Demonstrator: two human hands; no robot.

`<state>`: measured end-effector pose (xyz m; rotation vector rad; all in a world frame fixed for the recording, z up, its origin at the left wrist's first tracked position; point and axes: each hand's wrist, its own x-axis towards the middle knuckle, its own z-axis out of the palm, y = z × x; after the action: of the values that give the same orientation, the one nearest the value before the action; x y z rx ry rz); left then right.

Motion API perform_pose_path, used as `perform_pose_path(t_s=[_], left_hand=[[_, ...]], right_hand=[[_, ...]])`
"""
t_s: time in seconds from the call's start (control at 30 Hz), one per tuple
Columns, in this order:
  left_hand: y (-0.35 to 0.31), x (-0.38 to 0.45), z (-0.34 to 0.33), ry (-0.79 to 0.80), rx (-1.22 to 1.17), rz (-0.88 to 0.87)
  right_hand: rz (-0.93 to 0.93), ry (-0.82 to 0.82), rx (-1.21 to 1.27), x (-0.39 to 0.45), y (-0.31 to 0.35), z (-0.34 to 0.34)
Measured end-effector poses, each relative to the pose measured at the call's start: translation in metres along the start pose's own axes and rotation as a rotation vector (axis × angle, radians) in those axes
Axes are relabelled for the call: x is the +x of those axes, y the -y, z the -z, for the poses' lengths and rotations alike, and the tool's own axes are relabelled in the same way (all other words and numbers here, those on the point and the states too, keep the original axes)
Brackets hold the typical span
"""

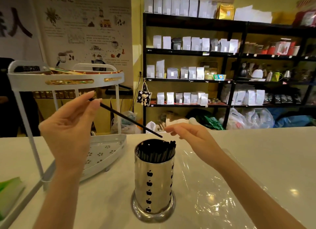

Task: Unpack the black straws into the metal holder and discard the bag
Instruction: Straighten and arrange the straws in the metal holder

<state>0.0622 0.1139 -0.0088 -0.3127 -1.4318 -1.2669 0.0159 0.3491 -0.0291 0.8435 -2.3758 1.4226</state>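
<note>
A shiny metal holder (153, 182) with apple-shaped cutouts stands upright on the white counter, full of black straws (156, 152). My left hand (71, 126) is raised to the left of it, pinching one black straw (126, 117) by its upper end. That straw slants down to the right, its tip just above the holder's rim. My right hand (191, 136) hovers just right of the rim, fingers apart and holding nothing. The clear plastic bag (217, 191) lies flat and crumpled on the counter to the right of the holder, under my right forearm.
A white two-tier rack (68, 81) stands on the counter (273, 152) at the left, its lower tray close to the holder. A green-edged book (10, 193) lies at the far left. Black shelves (229, 52) with pouches and jars fill the background.
</note>
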Motion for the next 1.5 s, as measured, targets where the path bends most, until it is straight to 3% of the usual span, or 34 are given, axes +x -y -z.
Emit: perform_pose_path(t_s=[0.2, 0.53, 0.7, 0.83, 1.1, 1.2, 1.3, 1.5], left_hand=[[-0.002, -0.006, -0.009, 0.288, 0.093, -0.098], [0.013, -0.029, -0.034, 0.800, 0.285, 0.050], [0.011, -0.032, -0.038, 0.947, 0.263, 0.143], [0.007, -0.032, -0.037, 0.966, 0.240, 0.231], [0.005, -0.027, -0.034, 0.943, 0.177, 0.213], [-0.001, -0.028, -0.034, 0.969, 0.189, 0.146], [-0.009, -0.034, -0.039, 0.996, 0.214, 0.026], [-0.007, -0.030, -0.037, 0.646, 0.112, -0.136]], right_hand=[[0.138, 0.034, -0.065, -0.014, -0.002, 0.001], [0.344, -0.049, -0.254, -0.020, -0.003, -0.006], [0.360, -0.062, -0.279, -0.018, -0.005, -0.006], [0.377, -0.062, -0.300, -0.016, 0.000, -0.004], [0.404, -0.157, -0.222, -0.003, 0.031, 0.008], [0.365, -0.223, -0.022, 0.011, 0.056, 0.024], [0.394, -0.395, 0.215, 0.022, 0.078, 0.049], [0.303, -0.565, 0.566, 0.027, 0.077, 0.068]])
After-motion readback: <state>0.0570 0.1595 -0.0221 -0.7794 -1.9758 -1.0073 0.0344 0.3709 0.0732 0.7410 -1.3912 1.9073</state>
